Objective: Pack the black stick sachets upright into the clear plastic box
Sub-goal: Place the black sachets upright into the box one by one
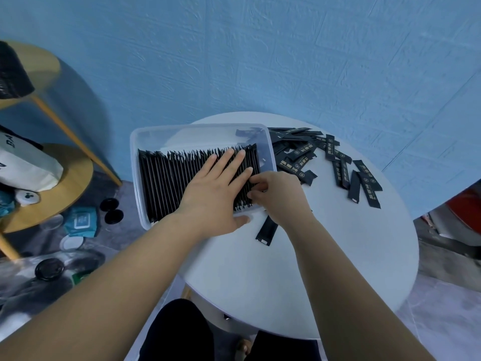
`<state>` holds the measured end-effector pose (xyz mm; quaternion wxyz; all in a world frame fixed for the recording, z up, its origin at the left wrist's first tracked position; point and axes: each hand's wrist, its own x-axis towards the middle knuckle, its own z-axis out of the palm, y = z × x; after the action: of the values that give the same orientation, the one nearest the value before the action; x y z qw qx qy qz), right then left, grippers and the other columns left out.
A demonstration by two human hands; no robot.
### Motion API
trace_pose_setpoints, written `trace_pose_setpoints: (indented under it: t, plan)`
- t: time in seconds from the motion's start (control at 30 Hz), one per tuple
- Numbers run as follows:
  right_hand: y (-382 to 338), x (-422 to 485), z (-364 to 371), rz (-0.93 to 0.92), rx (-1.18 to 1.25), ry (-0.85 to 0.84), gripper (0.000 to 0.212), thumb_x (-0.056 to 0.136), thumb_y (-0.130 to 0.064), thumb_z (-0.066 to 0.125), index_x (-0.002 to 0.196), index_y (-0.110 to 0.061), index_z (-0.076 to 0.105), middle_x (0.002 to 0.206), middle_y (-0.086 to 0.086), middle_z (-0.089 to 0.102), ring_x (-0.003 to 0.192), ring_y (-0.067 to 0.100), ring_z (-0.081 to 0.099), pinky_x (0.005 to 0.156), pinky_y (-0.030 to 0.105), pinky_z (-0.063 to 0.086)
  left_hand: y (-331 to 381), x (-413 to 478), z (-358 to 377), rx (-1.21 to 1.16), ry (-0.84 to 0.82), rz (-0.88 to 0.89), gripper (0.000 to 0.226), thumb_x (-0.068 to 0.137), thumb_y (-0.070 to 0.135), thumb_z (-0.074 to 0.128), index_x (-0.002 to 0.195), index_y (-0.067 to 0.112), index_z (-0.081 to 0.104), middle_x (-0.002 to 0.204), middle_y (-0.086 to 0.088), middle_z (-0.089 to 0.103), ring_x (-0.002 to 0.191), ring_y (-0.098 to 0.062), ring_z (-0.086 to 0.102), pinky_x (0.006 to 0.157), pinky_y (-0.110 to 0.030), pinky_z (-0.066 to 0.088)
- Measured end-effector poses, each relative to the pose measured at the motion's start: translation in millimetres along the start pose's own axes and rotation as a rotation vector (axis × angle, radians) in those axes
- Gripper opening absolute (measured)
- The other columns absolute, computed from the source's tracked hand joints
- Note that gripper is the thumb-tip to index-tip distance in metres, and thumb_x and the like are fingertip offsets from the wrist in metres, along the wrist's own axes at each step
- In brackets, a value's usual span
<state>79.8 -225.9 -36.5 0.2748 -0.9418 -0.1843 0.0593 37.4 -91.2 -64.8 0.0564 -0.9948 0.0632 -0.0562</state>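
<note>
**Both hands working at the right end of the packed row**

The clear box (145, 142) is sitting on the far left part of the round white table (286, 269), with its left side hanging out past the table's left edge. Black sachets (166, 178) are standing on edge in it, packed in one tight row that is running from the box's left wall almost to its right wall. A narrow strip behind the row is showing bare box floor.

The left hand (213, 194) is lying flat on top of the row's right half. Its fingers are straight and slightly spread, pressing down on the sachet tops, and it is gripping nothing. Its thumb is stretching along the outside of the box's near rim.

The right hand (281, 196) is reaching in just beside it, at the box's near right corner. Its fingers and thumb are curling onto the last sachets at the right end of the row, directly under the left fingertips. How many it is pinching is hidden by the knuckles.

A loose pile (307, 152) of sachets is lying flat against the box's right wall, trailing off toward the table's right edge. A lone sachet (265, 231) is lying flat on the table just under the right wrist, near the box's near rim.

A wooden side table (75, 178) is standing left of the table.
</note>
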Motion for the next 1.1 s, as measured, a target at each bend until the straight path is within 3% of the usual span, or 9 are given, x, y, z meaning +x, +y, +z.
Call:
trace_pose_setpoints:
  t: [0.3,0.4,0.5,0.6,0.7,0.8,0.97,1.1]
  plan:
    - [-0.8,-4.1,-2.4,-0.026,0.049,0.001,0.031,0.087,-0.014,0.062,0.118,-0.015,0.063,0.1,0.002,0.069,0.091,0.014,0.063,0.085,0.028,0.049,0.3,-3.7,0.6,0.014,0.006,-0.008,0.086,0.087,0.067,0.03,0.149,0.024,-0.013,0.154,-0.001,-0.029,0.141,-0.021,-0.028,0.114,-0.038,-0.019]
    - [7.1,-10.2,-5.3,-0.053,0.241,0.069,0.021,0.087,-0.013,0.063,0.105,-0.02,0.067,0.088,-0.005,0.071,0.081,0.009,0.066,0.078,0.022,0.05,-2.8,-4.3,2.7,-0.002,-0.003,0.001,0.084,0.088,0.068,0.026,0.149,0.026,-0.013,0.15,0.004,-0.033,0.142,-0.02,-0.027,0.113,-0.038,-0.019]
    - [28.1,-19.6,-7.2,-0.004,0.504,0.275,0.014,0.087,-0.013,0.063,0.092,-0.026,0.067,0.078,-0.01,0.07,0.072,0.005,0.066,0.07,0.019,0.054,-8.0,-4.2,3.1,-0.011,-0.03,-0.011,0.082,0.088,0.07,0.021,0.148,0.029,-0.016,0.141,0.007,-0.038,0.141,-0.019,-0.028,0.114,-0.037,-0.02]
    - [61.1,-24.8,-1.9,0.063,0.312,0.417,0.015,0.09,-0.022,0.059,0.104,-0.025,0.065,0.102,-0.012,0.065,0.1,0.004,0.059,0.082,0.012,0.044,-13.3,-3.2,2.7,-0.005,-0.077,-0.032,0.081,0.088,0.07,0.02,0.147,0.029,-0.018,0.14,0.008,-0.039,0.141,-0.019,-0.029,0.114,-0.037,-0.019]
    - [81.7,-27.7,13.5,0.036,-0.012,0.062,0.052,0.091,-0.044,0.053,0.138,-0.026,0.042,0.147,-0.004,0.035,0.141,0.02,0.019,0.113,0.032,0.018,-16.2,-2.8,1.6,0.005,-0.09,-0.037,0.082,0.083,0.071,0.013,0.148,0.03,-0.018,0.139,0.009,-0.038,0.141,-0.018,-0.028,0.113,-0.036,-0.02]
    - [89.1,-33.3,24.9,-0.045,-0.263,-0.15,0.064,0.09,-0.056,0.045,0.146,-0.037,0.021,0.157,-0.012,0.002,0.145,0.017,-0.009,0.118,0.037,-0.005,-16.0,-3.9,2.2,0.012,-0.091,-0.029,0.08,0.087,0.07,0.016,0.146,0.031,-0.022,0.139,0.008,-0.04,0.137,-0.016,-0.033,0.112,-0.035,-0.021]
    - [113.8,-41.4,5.1,-0.06,-0.224,-0.184,0.064,0.089,-0.051,0.052,0.145,-0.039,0.023,0.155,-0.019,0.004,0.145,0.009,-0.007,0.117,0.03,-0.002,-18.1,-12.5,7.2,-0.054,0.01,0.015,0.084,0.064,0.073,-0.007,0.136,0.034,-0.025,0.142,0.009,-0.037,0.13,-0.013,-0.038,0.106,-0.031,-0.03]
    - [126.8,-46.8,-17.1,-0.073,0.055,-0.063,0.057,0.085,-0.028,0.067,0.135,-0.036,0.042,0.144,-0.019,0.026,0.14,0.006,0.02,0.112,0.021,0.019,-19.4,-12.5,6.2,-0.067,-0.001,0.019,0.086,0.058,0.073,-0.012,0.134,0.035,-0.028,0.141,0.009,-0.039,0.129,-0.012,-0.04,0.102,-0.029,-0.033]
